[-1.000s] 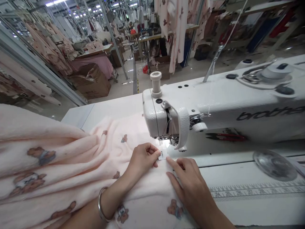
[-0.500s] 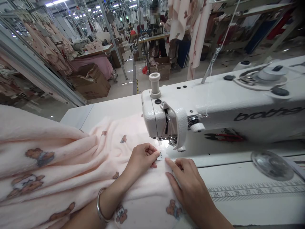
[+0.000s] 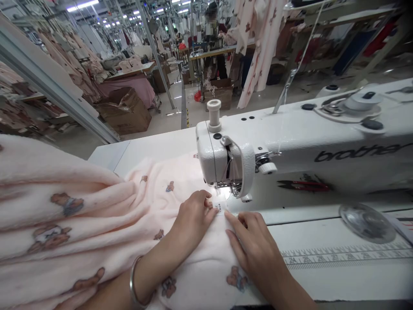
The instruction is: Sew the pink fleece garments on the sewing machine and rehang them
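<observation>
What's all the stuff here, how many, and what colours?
Fleece cloth: one, pale pink, front left
Label: one, white, on the cloth
Sewing machine: one, white, right
Table: one, white, beneath the machine
Snips: one pair, red-black, right of centre
Disc: one, grey, right
Ruler scale: one, white, front right
Boxes: several, brown, behind
Hanging cloth: several, pink, behind
Person: at least one, dark clothes, behind
Bangle: one, silver, left wrist
Left hand: one, bare, label's left edge
Right hand: one, bare, label's right edge

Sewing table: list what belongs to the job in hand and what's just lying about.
Part of the job:
pink fabric
white label, near left hand and right hand
sewing machine

Lying about:
red snips
clear round disc
</observation>
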Demonstrator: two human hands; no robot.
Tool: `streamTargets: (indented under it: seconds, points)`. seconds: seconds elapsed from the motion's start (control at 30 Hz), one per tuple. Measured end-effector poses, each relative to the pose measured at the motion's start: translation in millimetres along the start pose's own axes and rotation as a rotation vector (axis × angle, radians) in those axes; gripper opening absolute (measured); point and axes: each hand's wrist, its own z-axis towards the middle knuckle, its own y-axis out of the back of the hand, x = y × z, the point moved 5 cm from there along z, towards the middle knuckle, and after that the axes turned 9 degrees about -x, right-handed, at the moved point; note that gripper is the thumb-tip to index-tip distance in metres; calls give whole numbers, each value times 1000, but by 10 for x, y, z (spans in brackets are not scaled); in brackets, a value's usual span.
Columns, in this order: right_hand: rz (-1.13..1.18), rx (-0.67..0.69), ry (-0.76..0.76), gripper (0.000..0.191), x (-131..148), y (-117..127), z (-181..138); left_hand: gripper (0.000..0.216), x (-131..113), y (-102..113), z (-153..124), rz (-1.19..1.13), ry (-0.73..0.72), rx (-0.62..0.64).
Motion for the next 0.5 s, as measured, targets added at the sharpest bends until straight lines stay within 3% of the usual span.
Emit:
streamTargets:
  seconds: [0.1, 0.23, 0.33, 0.5]
  points:
    - [0, 7, -4, 30, -9, -11, -8, 22, -121, 123, -216, 229, -407, -55]
    - [5, -1, -1, 30, -4, -11, -6, 42, -133, 71, -472, 380, -839, 41]
    - [4, -1, 3, 30, 5, -1, 3, 51, -69, -4, -504, 469, -937, 99]
    - [11, 2, -1, 30, 7, 9, 4, 55, 43, -51, -469, 490, -922, 124]
